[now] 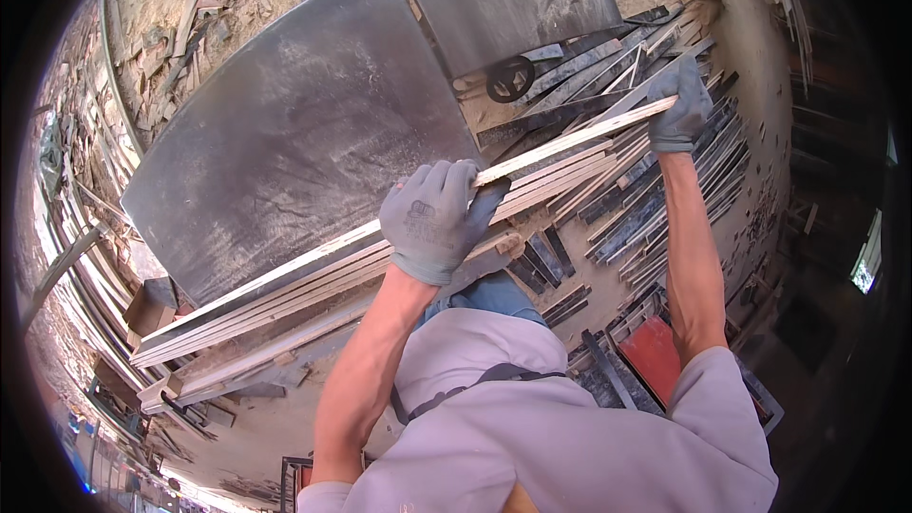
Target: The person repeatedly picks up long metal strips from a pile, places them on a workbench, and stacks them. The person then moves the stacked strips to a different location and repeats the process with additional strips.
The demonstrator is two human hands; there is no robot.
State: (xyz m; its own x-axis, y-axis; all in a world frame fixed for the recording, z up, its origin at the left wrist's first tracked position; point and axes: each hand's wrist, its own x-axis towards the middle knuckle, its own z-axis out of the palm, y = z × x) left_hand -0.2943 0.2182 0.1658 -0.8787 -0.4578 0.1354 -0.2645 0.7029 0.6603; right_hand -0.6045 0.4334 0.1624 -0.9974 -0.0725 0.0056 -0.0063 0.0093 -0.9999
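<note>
Both my hands wear grey work gloves. A long, narrow wooden strip (579, 139) with a pale edge runs between them, slanting from lower left to upper right. My left hand (429, 218) is closed over the strip near the middle of the view, beside the edge of a dark metal table top (313, 123). Farther right, with that arm stretched out, my right hand (680, 106) grips the strip's far right end. Several similar strips (560, 175) lie stacked right under and along the held one, close in front of my body.
A second metal plate (513, 0) adjoins the table, with a black handwheel (511, 80) at its edge. Piles of dark-faced strips (665, 199) cover the floor at right. Wood scraps (180, 38) lie at far left. A red panel (652, 357) stands near my right side.
</note>
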